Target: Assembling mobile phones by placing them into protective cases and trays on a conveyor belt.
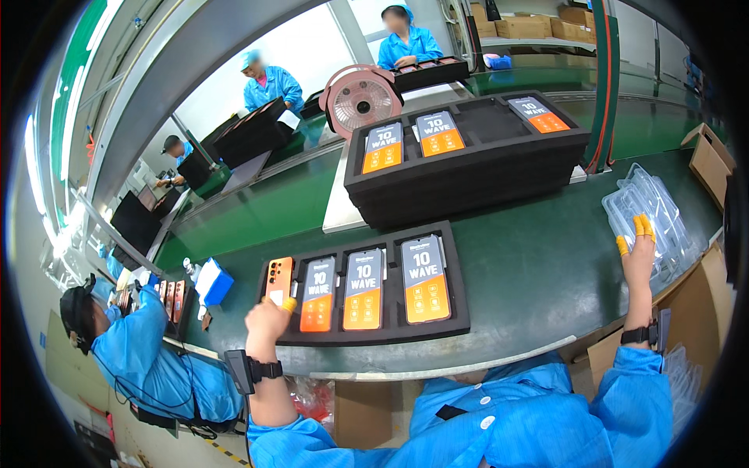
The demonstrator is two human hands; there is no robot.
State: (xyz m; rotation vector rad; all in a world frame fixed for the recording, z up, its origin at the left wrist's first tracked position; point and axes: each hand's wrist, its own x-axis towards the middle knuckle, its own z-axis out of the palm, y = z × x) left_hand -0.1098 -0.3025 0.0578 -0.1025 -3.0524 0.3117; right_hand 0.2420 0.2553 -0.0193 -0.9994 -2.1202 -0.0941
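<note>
My left hand (269, 317), with a yellow finger cot showing, grips the lower end of an orange phone (279, 274), its camera side up, at the left end of a black foam tray (460, 318). Three more phones lie in the tray's slots, each covered with a grey and orange printed film; the nearest to my hand is a phone (318, 295) in the second slot. Far to the right, my right hand (638, 253), also in yellow finger cots, holds the near left edge of a loose pile of clear plastic cases (663, 218). Its palm side is hidden.
Behind the tray stands a stack of black foam trays (468, 183) with film-covered phones on top. A pink fan (361, 103) is beyond it. At the left a co-worker (152, 351) sits near a blue-and-white box (212, 282). A cardboard box (710, 164) stands at far right.
</note>
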